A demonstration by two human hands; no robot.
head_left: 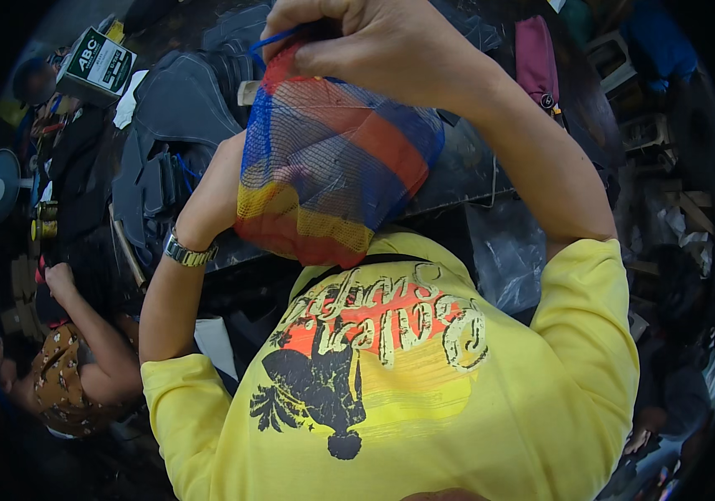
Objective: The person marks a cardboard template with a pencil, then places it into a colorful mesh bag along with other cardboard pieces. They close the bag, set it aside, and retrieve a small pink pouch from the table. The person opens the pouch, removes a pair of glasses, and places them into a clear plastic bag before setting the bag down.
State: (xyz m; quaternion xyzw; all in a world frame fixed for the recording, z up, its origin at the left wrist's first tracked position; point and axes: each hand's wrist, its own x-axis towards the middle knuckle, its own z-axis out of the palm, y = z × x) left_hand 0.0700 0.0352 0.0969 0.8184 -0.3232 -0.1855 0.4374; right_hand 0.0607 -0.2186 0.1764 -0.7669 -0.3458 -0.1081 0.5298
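Observation:
A mesh bag (337,159) in red, blue and yellow hangs in front of my chest, above the edge of the table. At its gathered red top, my right hand (349,37) is closed in a pinch, with a blue cord (271,40) looping out beside the fingers. My left hand (225,177) reaches up to the bag's left side and goes out of sight at the netting. Its fingers are hidden, and I cannot tell if they are inside or behind the mesh. A metal watch (188,250) circles my left wrist.
Dark stitched pieces (182,104) lie on the black table at far left of centre. Beyond them stands a green-and-white can (97,65). A pink pouch (535,63) lies at far right, clear plastic sheeting (508,250) nearer. Another person (82,367) sits at the left.

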